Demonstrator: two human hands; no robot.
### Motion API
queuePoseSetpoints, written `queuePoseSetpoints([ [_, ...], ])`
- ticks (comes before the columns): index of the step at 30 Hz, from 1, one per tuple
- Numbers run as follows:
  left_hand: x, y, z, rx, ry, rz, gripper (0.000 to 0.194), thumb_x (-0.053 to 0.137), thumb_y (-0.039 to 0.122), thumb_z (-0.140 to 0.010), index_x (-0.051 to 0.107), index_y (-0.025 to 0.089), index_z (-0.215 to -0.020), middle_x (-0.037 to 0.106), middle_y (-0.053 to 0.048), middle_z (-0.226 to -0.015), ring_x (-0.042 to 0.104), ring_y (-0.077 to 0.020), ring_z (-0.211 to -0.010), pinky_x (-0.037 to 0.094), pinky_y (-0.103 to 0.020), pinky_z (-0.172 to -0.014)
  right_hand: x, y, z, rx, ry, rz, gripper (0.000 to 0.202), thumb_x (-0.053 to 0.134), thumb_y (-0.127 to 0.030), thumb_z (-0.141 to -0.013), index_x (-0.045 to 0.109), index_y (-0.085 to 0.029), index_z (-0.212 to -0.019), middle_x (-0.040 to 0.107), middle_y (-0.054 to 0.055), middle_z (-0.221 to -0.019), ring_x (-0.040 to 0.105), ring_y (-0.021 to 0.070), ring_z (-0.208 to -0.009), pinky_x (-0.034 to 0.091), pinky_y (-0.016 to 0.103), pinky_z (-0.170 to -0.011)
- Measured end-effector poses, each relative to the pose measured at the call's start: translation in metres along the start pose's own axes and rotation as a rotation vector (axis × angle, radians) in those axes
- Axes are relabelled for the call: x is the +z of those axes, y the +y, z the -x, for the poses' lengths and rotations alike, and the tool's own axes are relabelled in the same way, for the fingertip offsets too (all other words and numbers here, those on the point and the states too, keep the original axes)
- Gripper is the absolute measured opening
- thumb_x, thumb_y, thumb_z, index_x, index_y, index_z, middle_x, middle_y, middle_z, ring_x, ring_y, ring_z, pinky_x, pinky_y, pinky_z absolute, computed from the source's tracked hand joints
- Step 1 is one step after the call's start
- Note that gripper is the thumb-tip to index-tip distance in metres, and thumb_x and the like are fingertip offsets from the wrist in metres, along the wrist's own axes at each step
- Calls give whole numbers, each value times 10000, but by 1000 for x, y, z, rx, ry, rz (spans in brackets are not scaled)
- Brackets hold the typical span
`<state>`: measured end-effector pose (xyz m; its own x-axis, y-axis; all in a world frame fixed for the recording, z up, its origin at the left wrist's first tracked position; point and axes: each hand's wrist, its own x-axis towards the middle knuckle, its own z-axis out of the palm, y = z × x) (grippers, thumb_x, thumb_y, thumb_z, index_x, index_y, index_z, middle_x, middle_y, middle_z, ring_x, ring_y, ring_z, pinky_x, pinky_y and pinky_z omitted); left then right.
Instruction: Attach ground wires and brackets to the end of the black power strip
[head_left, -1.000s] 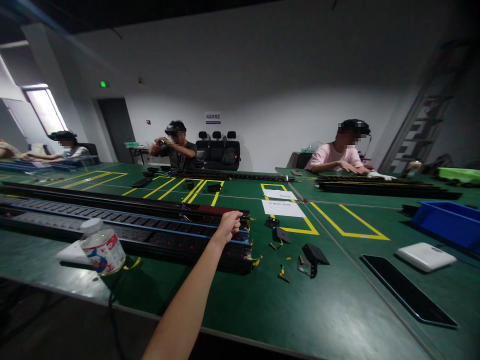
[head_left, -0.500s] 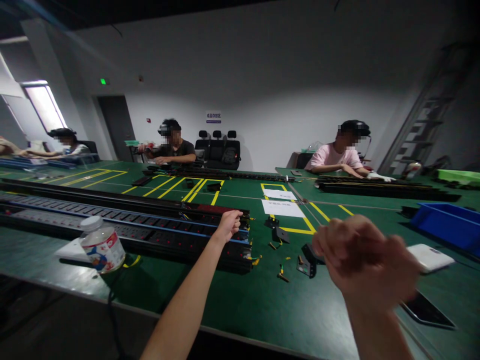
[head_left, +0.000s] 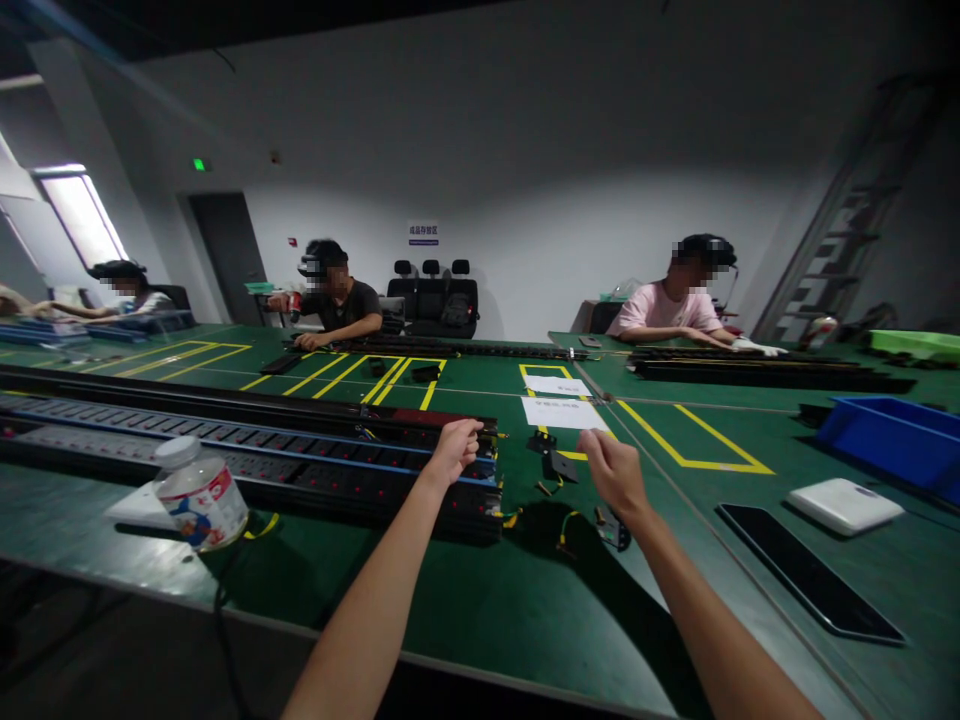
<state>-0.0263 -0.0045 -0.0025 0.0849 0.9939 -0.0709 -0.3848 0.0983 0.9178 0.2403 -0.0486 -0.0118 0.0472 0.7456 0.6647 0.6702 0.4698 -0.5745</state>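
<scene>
My left hand (head_left: 456,452) is closed over the right end of the long black rails (head_left: 420,500), its fingers curled in. Whatever it may grip is too small or hidden to make out. My right hand (head_left: 616,472) is also closed, thumb side up, over the table just right of the rail ends. Its fingertips are hidden, so any thing in them does not show. Below and left of it lie small black end pieces (head_left: 559,465). A yellow-green wire (head_left: 566,530) and a dark plate with small parts (head_left: 613,530) lie nearer me, by my right wrist.
A clear plastic jar (head_left: 201,495) stands in front of the rails. To the right lie a black phone-like slab (head_left: 814,570), a white box (head_left: 845,505) and a blue bin (head_left: 892,450). White papers (head_left: 561,412) lie beyond my right hand. Several co-workers sit across the table.
My right hand has moved away from me and to the left, from close to the camera to beside the small black pieces. My left hand stays at the rail end.
</scene>
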Motion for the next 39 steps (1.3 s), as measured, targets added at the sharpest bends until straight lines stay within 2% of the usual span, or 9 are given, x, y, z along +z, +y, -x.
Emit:
queuePoseSetpoints([
  [5,0,0,0,-3,11,5,332,726,222,-695,397,208,-652,222,142,-462,175,-15,-355,61,-174,-374,11,-7,8,-101,-165,167,524,321,-506,-1006,527,-207,-629,565,45,-567,518,166,-529,278,301,-564],
  [17,0,1,1,-3,11,12,330,728,218,-690,399,208,-664,232,143,-466,170,-14,-355,49,-174,-375,30,-25,25,-173,-359,175,558,286,-486,-1033,555,-193,-641,619,44,-613,563,156,-579,256,274,-574],
  [30,0,2,1,-3,9,14,358,752,232,-682,395,206,-667,231,144,-471,182,-8,-356,59,-166,-371,29,-29,26,-101,-391,173,589,257,-523,-1026,577,-201,-650,634,52,-627,593,177,-603,277,280,-588],
  [39,1,1,0,-6,20,11,302,730,227,-695,429,198,-680,217,150,-458,165,-11,-348,58,-159,-365,31,-28,26,-96,-403,178,584,260,-516,-1029,573,-200,-651,627,49,-625,592,174,-606,273,282,-593],
])
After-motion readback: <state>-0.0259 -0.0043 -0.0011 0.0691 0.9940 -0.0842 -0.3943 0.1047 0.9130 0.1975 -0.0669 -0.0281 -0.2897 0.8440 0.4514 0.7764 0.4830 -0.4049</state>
